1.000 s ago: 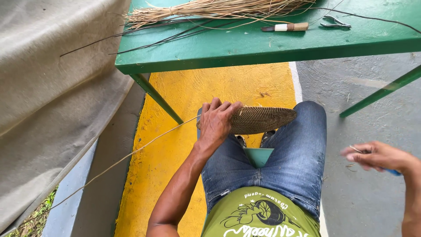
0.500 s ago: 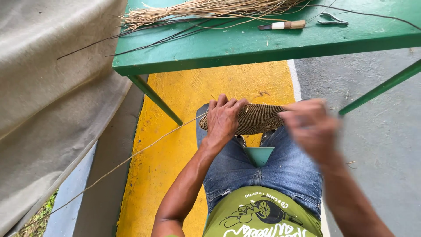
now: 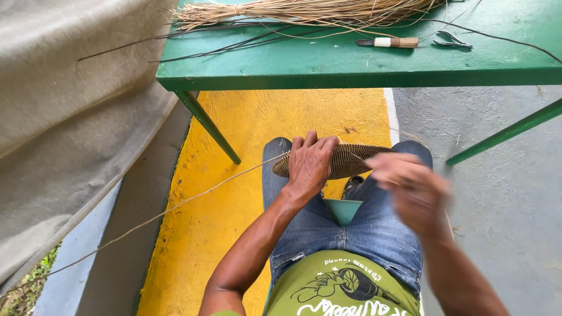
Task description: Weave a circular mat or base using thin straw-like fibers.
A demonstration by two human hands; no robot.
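Person was seated, knees apart, in blue jeans and a green shirt. Left hand (image 3: 310, 164) was clamped over the near edge of a flat woven fibre disc (image 3: 345, 161), fingers curled over its rim, the piece held on edge across the knees, just above the lap. Right hand (image 3: 410, 190) was just right of the disc and a little nearer the body, badly blurred; could not tell whether it was open or closed, or whether it touched the weave. A long thin fibre strand (image 3: 175, 205) ran from the disc under the left hand, out leftward and down past the left forearm toward the ground. Beyond both hands stood a green bench (image 3: 351, 67) on slanted green legs. On it, well ahead of the hands: a bundle of pale dry fibres (image 3: 304, 11) along the far side, several dark thin stems (image 3: 234, 44) lying toward the left, a small knife with a pale wrapped handle (image 3: 389, 42) ahead of the right hand, and a small metal clipper (image 3: 452, 40) just right of the knife. Floor under the knees was yellow, grey to the right of the right hand. Grey tarpaulin (image 3: 64, 117) hung well left of the left arm.
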